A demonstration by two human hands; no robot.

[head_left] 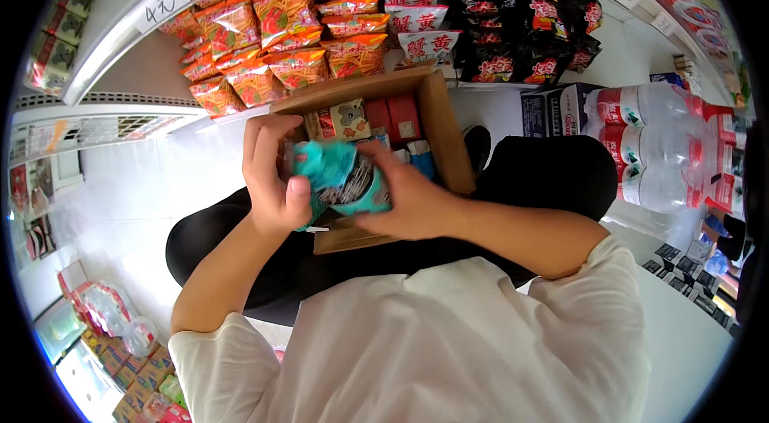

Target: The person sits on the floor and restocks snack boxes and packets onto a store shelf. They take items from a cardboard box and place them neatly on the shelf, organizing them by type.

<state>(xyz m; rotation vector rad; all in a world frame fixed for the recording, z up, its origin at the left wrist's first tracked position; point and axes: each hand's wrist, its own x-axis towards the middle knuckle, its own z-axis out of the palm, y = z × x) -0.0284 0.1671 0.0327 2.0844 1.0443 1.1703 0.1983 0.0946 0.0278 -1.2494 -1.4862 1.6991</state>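
Left grip [271,175] and right grip [412,200] clamped on blurred teal packet [340,175], long axis aslant, lower end rightward.

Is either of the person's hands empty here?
No: the left hand and right hand both grip teal packaging above the open cardboard box.

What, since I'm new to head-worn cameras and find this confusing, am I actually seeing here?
There's no machine: these are a person's bare hands. The single picture comes from a wide fisheye camera on their head, looking down, so edges curve.

The left hand and right hand hold teal packaging between them; it's blurred, so I can't tell how many pieces.

Below is an open cardboard box containing a tan carton and red packs. Beyond it are orange snack bags; at right, clear bottles.
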